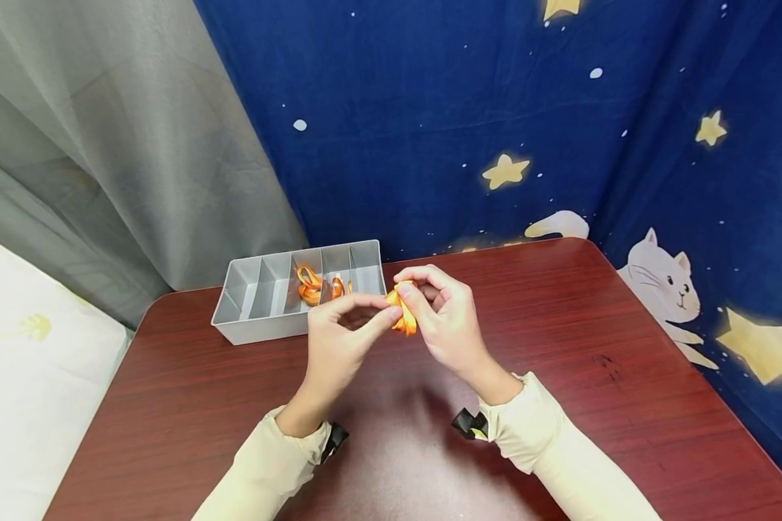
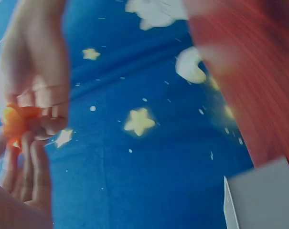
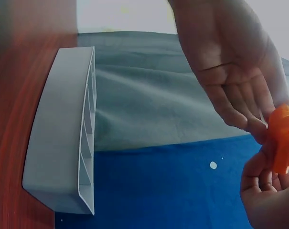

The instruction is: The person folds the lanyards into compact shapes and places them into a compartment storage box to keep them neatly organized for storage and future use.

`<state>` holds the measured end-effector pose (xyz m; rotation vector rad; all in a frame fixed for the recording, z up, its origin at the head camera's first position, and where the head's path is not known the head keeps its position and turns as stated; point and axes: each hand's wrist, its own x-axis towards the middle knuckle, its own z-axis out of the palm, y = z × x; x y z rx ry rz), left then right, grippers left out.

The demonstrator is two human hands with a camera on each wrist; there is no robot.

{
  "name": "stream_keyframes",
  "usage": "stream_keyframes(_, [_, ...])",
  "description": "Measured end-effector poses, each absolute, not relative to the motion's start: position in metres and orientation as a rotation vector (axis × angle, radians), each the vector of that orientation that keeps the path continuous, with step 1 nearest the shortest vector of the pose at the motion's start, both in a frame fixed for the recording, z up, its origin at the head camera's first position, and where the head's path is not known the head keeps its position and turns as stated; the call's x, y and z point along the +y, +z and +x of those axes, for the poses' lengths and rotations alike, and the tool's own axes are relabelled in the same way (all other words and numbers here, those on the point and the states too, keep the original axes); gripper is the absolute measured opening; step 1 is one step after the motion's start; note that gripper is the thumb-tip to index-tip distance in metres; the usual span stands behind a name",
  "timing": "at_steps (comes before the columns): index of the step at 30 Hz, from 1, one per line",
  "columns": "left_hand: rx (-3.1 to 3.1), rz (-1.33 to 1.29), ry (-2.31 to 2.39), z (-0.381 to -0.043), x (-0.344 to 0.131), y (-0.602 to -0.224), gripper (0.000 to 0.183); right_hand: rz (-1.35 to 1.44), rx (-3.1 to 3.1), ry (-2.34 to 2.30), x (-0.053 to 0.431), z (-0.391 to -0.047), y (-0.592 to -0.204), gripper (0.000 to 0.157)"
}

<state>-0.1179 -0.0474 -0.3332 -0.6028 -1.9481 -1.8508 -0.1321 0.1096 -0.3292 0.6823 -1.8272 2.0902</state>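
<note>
In the head view, a satiny orange ribbon [image 1: 407, 323], bunched into folded loops, is held above the table between both hands. My left hand [image 1: 336, 346] pinches its left side between thumb and index finger. From the right, my right hand [image 1: 448, 323] pinches the upper part with thumb and fingers, the other fingers curled in. Both wrist views show the ribbon [image 3: 283, 139] at the fingertips of the two hands. Just behind the left hand stands a grey divided box [image 1: 261, 333]. Loops of orange ribbon [image 1: 309, 286] lie in its middle, and a smaller orange piece [image 1: 337, 288] lies one compartment to the right.
The box sits near the back edge of a dark red wooden table [image 1: 560, 347]. A blue star-patterned curtain [image 1: 417, 130] hangs behind the table, with a grey curtain [image 1: 137, 145] at the back left. White cloth [image 1: 32, 391] lies along the left side.
</note>
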Motion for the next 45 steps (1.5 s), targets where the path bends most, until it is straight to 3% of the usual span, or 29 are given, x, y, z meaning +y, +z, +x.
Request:
stream_keyframes(7, [-2.057,-0.332,-2.285,-0.121,-0.051,-0.330,0.026,0.694,-1.782,2.021,0.108,-0.134,-0.334,0.013])
stream_keyframes(16, [-2.164,-0.379,-2.181,-0.120,-0.054,-0.331,0.031,0.750,-1.750,1.996,0.107,-0.138,-0.339,0.013])
stream_keyframes(45, [-2.227,-0.399,-1.994,-0.129,-0.075,-0.336,0.021,0.851,-1.872,2.111,0.100,-0.149,-0.343,0.016])
